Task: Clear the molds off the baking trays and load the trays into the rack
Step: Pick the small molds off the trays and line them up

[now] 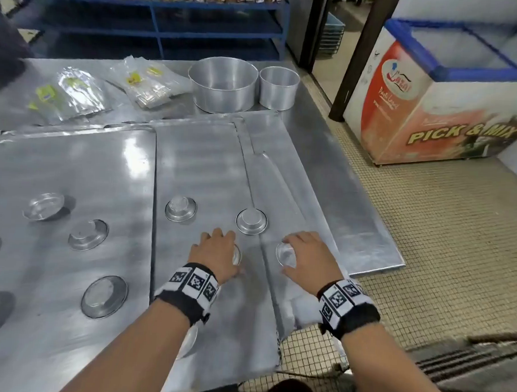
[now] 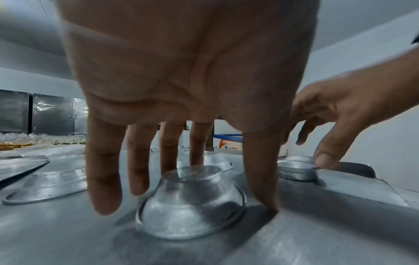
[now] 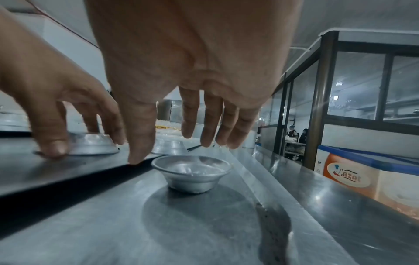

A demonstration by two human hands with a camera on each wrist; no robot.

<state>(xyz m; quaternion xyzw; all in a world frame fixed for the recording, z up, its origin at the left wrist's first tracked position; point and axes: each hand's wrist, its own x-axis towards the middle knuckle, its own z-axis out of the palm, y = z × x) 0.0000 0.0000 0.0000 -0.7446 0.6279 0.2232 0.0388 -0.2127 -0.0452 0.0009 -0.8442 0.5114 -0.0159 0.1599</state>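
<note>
Several flat metal baking trays overlap on the steel table: the left tray (image 1: 68, 172), the middle tray (image 1: 199, 169) and a right tray (image 1: 284, 182) partly under it. Small aluminium molds lie scattered on them. My left hand (image 1: 219, 247) hangs over an upside-down mold (image 2: 190, 202) on the middle tray, its straight fingers spread around it and its thumb tip on the tray beside the rim. My right hand (image 1: 290, 250) hovers just above an upright mold (image 3: 192, 172) on the right tray, fingers extended and not touching it. More molds (image 1: 181, 209) (image 1: 251, 221) sit just beyond.
Other molds (image 1: 88, 234) (image 1: 104, 296) lie on the left tray. Two round cake pans (image 1: 222, 84) (image 1: 279, 88) and plastic bags (image 1: 146, 81) stand at the table's back. The table edge (image 1: 376, 254) drops to tiled floor on the right, with a chest freezer (image 1: 448, 100) beyond.
</note>
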